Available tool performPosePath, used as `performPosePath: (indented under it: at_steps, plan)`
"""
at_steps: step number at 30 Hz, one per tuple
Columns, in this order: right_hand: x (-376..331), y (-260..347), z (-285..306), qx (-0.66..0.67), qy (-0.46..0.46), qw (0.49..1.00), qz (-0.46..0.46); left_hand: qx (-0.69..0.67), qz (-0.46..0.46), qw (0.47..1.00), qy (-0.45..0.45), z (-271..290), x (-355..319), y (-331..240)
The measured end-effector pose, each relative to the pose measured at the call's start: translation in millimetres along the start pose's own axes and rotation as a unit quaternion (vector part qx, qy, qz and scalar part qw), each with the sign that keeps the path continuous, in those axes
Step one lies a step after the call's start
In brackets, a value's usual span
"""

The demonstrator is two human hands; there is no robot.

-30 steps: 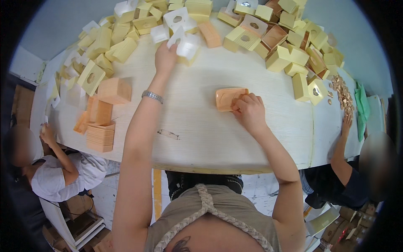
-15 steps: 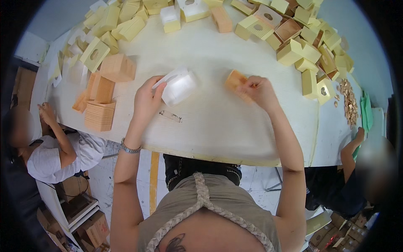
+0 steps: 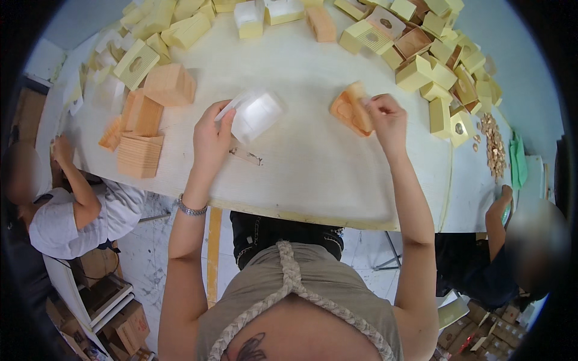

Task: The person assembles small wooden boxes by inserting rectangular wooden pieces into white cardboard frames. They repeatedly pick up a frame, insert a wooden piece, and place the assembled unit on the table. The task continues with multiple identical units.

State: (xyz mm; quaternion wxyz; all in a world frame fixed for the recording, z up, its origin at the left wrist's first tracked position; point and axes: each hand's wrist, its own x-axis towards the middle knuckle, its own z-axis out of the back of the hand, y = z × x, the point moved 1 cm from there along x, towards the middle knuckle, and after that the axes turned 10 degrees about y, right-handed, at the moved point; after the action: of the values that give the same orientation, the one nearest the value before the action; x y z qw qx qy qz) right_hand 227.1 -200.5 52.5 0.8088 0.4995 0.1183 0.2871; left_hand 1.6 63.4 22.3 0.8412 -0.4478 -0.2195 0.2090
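My left hand is closed on the edge of a whitish, translucent small box, thumb on the near side. The box sits tilted over the table, its shape slightly blurred. To the right, my right hand pinches the raised flap of an orange wood-patterned small box. That box shows its orange inside and rests on or just over the table; I cannot tell which. Left of my left hand stand several wood-patterned boxes, some with open flaps.
Heaps of pale yellow boxes line the table's far left and far right. Small copper-coloured pieces lie at the right, beside green cloth or plastic. One person works at each side.
My right hand has risen a little, and the orange box's flap now stands up, showing its inside. The white box in my left hand has turned slightly.
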Motion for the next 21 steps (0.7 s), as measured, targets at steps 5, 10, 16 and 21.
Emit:
performPosePath:
  at_steps: [5,10,16,21]
  plan:
    - [-20,31,6,0.189,0.221,0.954,-0.066,-0.088,0.027,0.996,-0.009,2,1,-2]
    - [-42,-8,-36,0.014,0.219,0.957,-0.191,-0.234,-0.038,0.971,0.001,-18,-2,15]
    - [-88,10,-43,-0.39,0.199,0.893,0.104,-0.129,0.012,0.987,0.099,-20,-25,0]
    - [-72,94,-39,-0.391,0.181,0.83,0.353,-0.095,0.05,0.976,0.192,-19,-30,5]
